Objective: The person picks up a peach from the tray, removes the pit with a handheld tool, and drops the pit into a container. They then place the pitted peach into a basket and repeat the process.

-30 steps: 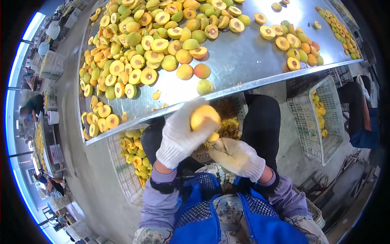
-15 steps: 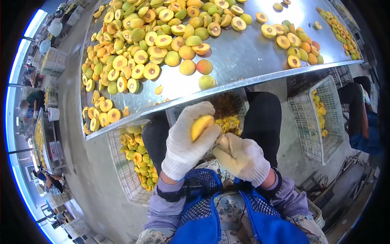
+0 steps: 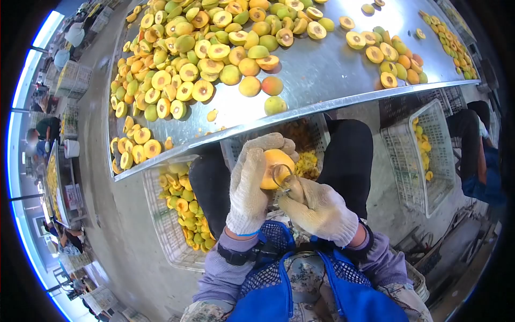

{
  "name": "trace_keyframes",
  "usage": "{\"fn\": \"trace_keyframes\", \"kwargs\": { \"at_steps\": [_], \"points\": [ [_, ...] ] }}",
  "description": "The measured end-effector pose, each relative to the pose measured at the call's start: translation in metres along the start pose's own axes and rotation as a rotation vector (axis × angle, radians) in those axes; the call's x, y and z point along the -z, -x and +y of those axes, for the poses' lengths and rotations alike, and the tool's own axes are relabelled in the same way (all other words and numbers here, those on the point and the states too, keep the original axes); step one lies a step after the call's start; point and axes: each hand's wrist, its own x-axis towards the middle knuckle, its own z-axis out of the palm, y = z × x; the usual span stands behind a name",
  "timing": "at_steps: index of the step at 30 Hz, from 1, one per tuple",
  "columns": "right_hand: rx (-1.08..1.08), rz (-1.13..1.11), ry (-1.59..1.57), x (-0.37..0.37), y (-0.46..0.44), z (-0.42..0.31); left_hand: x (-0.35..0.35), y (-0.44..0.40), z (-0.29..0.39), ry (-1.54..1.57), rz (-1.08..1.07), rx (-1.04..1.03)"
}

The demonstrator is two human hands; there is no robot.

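My left hand (image 3: 248, 185), in a whitish knit glove, is closed around a yellow peach half (image 3: 276, 160), its cut face turned up. My gloved right hand (image 3: 321, 210) grips a small pitting tool with a curved metal loop (image 3: 276, 174). The loop rests against the cut face of the peach; its handle is mostly hidden in my fingers. Below my hands, between my knees, a crate holds yellow fruit scraps (image 3: 307, 163) and brownish bits. On the metal table (image 3: 316, 80) ahead lies a big heap of halved peaches (image 3: 188, 70).
A white crate (image 3: 166, 236) of peach halves stands by my left leg. To the right is another crate (image 3: 437, 177) with some fruit, near a seated person's leg (image 3: 464, 126). The table edge runs just beyond my hands. More crates and people line the far left.
My left hand has turned so the peach's cut face shows, and the fruit sits nearer my right hand. The tool's loop, hidden before, is now visible against the peach.
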Motion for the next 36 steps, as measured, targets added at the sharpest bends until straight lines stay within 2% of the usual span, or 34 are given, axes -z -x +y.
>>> {"fn": "trace_keyframes", "kwargs": {
  "at_steps": [2,4,5,7,8,10,11,13,17,19,22,26,28,29,31,32,34,36],
  "points": [
    [0.047,0.013,0.019,-0.002,0.000,0.006,-0.005,0.003,-0.002,-0.003,0.013,-0.014],
    [0.277,0.074,0.121,-0.005,0.003,0.014,-0.011,0.008,-0.004,0.116,0.091,-0.012],
    [0.276,0.075,0.121,-0.005,0.003,0.011,-0.016,0.010,-0.006,0.116,0.090,-0.012],
    [0.086,0.035,-0.053,-0.003,0.006,-0.003,-0.026,0.012,-0.007,0.008,0.144,-0.200],
    [0.085,0.037,-0.053,-0.001,0.008,-0.008,-0.024,0.012,-0.004,0.009,0.143,-0.199],
    [-0.152,-0.184,-0.368,0.002,0.012,-0.015,-0.016,0.011,0.007,-0.090,0.009,-0.096],
    [-0.153,-0.182,-0.368,0.003,0.012,-0.014,-0.016,0.010,0.010,-0.089,0.007,-0.095],
    [-0.201,-0.308,-0.604,0.007,0.010,-0.010,-0.018,0.008,0.015,-0.315,-0.037,-0.142],
    [-0.173,-0.280,-0.630,0.007,0.014,-0.017,-0.030,0.011,0.009,-0.156,0.026,-0.191],
    [-0.149,-0.246,-0.583,0.006,0.014,-0.019,-0.028,0.010,0.007,0.091,0.040,-0.089],
    [-0.103,-0.165,-0.476,0.003,0.015,-0.018,-0.029,0.011,0.004,0.224,0.082,-0.091],
    [-0.090,-0.125,-0.385,0.000,0.013,-0.010,-0.025,0.011,-0.002,0.149,0.091,-0.098],
    [0.126,-0.031,-0.173,-0.002,0.013,-0.005,-0.019,0.013,-0.008,0.114,-0.021,-0.188],
    [0.125,-0.027,-0.173,-0.002,0.014,-0.006,-0.021,0.014,-0.008,0.115,-0.024,-0.185],
    [-0.085,-0.054,-0.334,-0.002,0.017,-0.013,-0.030,0.017,-0.006,-0.085,0.056,-0.286],
    [-0.087,-0.052,-0.333,0.000,0.018,-0.016,-0.029,0.016,0.000,-0.083,0.055,-0.284],
    [-0.191,-0.244,-0.643,0.004,0.019,-0.020,-0.022,0.012,0.015,-0.174,-0.089,-0.150],
    [-0.186,-0.234,-0.666,0.002,0.019,-0.017,-0.020,0.011,0.016,-0.159,-0.111,-0.116]
  ]
}}
